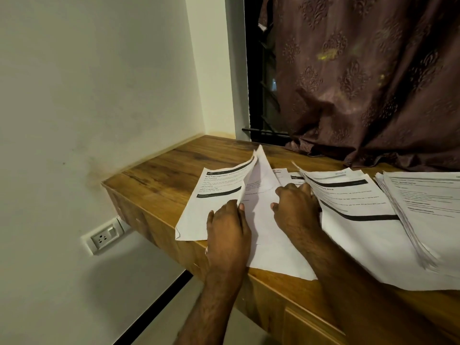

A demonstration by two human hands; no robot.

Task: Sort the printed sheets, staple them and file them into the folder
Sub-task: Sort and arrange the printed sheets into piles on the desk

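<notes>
Printed sheets lie spread over a wooden desk [161, 168]. My left hand [227, 225] grips the right edge of a printed sheet [219, 190] at the desk's left end; that sheet curls upward at its far corner. My right hand [296, 207] rests with curled fingers on a mostly blank sheet [268, 242] and touches the left edge of another printed sheet [358, 212] with black bars. A thick stack of printed sheets [423, 207] lies at the right, fanned at its edge. No stapler or folder is in view.
A white wall stands to the left with a socket and switch plate [105, 236] below desk level. A brown patterned curtain [361, 78] hangs behind the desk, its hem resting on the far edge. A dark window gap [261, 83] shows beside it.
</notes>
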